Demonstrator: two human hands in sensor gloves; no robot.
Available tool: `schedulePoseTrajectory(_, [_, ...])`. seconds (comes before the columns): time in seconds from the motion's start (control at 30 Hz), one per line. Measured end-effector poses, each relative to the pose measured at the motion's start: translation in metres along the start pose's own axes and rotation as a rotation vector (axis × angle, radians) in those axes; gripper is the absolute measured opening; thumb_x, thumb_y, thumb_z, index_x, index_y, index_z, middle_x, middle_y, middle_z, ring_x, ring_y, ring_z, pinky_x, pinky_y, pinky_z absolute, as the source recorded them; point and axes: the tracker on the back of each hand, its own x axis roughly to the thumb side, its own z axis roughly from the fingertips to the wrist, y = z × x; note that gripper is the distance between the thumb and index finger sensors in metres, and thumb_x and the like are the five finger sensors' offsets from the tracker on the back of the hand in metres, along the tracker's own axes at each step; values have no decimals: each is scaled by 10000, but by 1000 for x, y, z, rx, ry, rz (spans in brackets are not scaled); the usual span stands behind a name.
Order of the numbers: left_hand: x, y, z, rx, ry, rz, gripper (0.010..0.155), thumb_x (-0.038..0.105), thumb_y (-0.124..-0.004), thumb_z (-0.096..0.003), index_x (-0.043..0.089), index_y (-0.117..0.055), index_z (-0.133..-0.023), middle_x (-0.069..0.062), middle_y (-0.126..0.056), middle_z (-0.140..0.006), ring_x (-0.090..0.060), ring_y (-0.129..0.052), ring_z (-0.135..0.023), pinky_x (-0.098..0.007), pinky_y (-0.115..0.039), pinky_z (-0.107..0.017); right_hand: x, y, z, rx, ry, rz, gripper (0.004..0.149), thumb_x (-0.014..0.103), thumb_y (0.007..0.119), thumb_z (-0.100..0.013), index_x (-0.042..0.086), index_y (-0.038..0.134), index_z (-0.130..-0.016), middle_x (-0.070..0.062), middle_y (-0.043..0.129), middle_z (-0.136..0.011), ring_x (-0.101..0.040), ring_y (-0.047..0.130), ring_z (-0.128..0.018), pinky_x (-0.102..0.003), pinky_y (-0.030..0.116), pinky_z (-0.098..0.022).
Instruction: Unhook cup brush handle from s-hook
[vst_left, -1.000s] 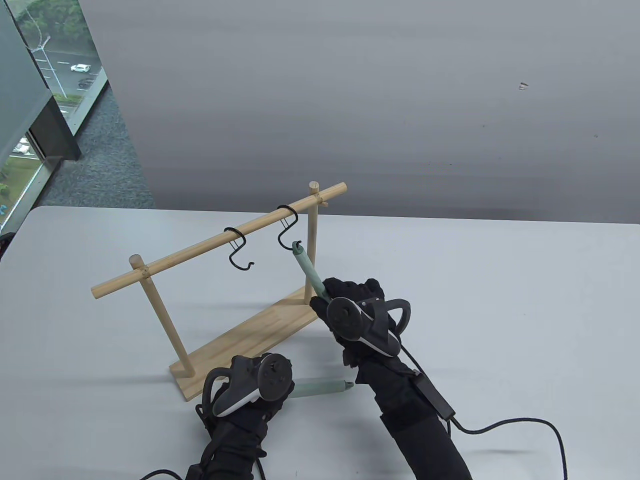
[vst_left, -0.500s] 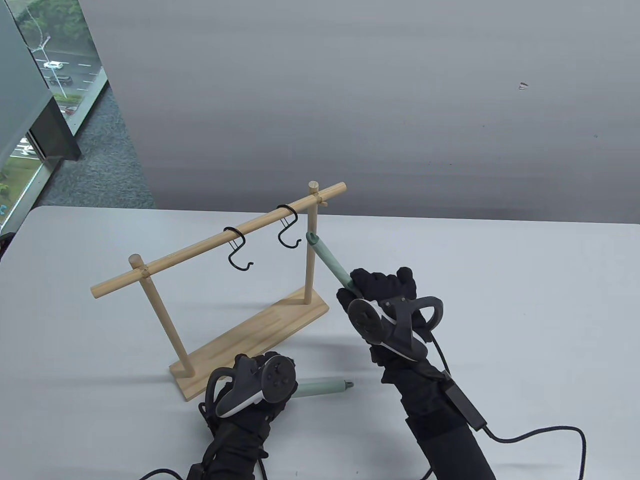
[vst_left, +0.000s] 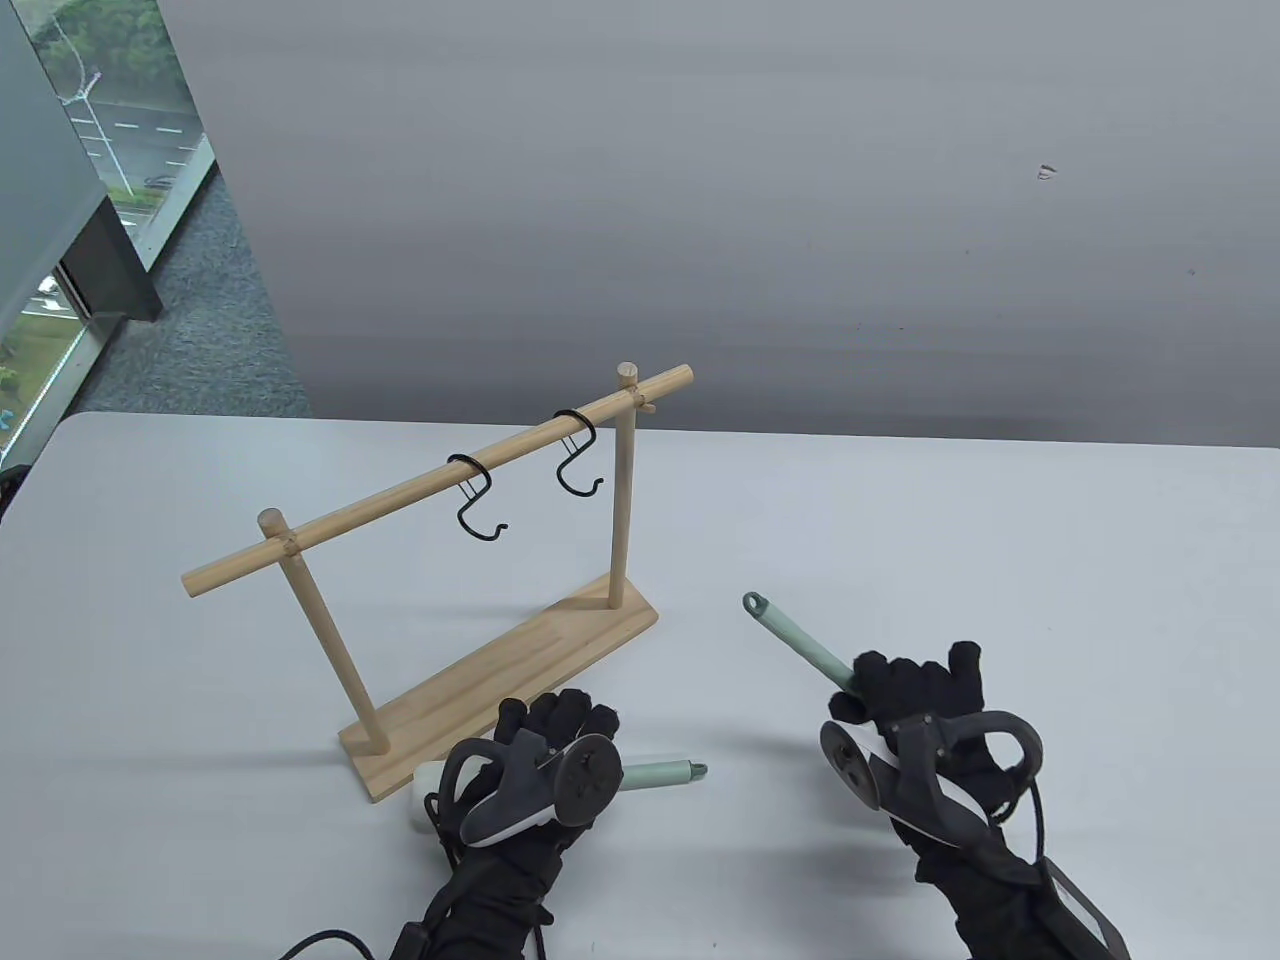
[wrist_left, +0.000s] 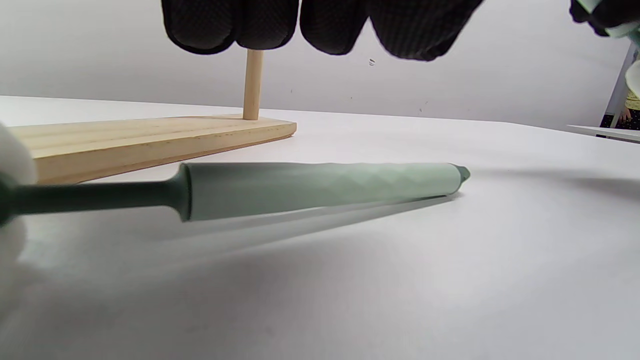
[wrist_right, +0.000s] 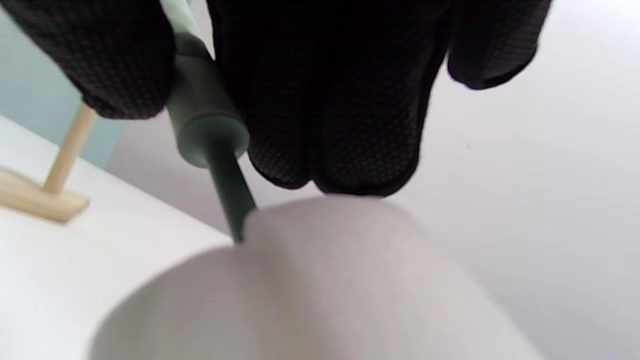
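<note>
Green brush handle (vst_left: 808, 648) was already off the hook — right hand (vst_left: 915, 715) had its fingers wrapped tight around the lower part of it, low over the table (vst_left: 1000, 560) and well to the right of the wooden rack (vst_left: 440, 490). Its long axis ran up and to the left from the fist, with the little hanging loop at the far tip pointing roughly toward the rack. In the right wrist view the dark stem (wrist_right: 227, 192) came out below the fingers (wrist_right: 325, 100) into something pale and blurry, probably the brush head.

Both black hooks (vst_left: 578, 455) hung bare on the rail, so I'd call the unhooking itself done. What was left, I guess, was laying the thing down, and since it slanted tip-high, the right hand would need to tip it flat.

Second brush (vst_left: 655, 773) lay flat on the table just right of the left hand (vst_left: 545, 765), handle pointing right. Left hand's fingers (wrist_left: 230, 22) hung together just above it, holding nothing — not touching as far as I could tell.
</note>
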Motion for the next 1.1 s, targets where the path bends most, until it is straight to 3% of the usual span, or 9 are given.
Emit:
schedulePoseTrajectory(0.27, [14, -9, -6, -12, -43, -56, 597, 456, -733, -481, 188, -636, -1006, -205, -636, -1086, -477, -712, -966, -651, -506, -676, -13, 41, 7, 118, 57, 13, 545, 532, 792, -404, 130, 847, -769, -67, 974, -642, -238, 1040, -521, -617, 624, -605])
schedulePoseTrajectory(0.43, [19, -13, -7, -35, -54, -86, 599, 457, -728, -482, 187, -631, -1007, -200, -634, -1087, -471, -711, -968, -648, -508, -676, -9, 50, 8, 112, 42, 55, 544, 532, 791, -401, 131, 850, -765, -66, 977, -636, -238, 1043, -513, -597, 639, -603])
schedulePoseTrajectory(1.1, [24, -12, -5, -36, -73, -87, 585, 446, -724, -484, 196, -634, -1005, -200, -634, -1087, -473, -711, -967, -648, -507, -676, -7, 79, 10, 301, 14, 190, 537, 518, 778, -411, 148, 840, -795, -62, 965, -690, -255, 1032, -584, -610, 618, -618])
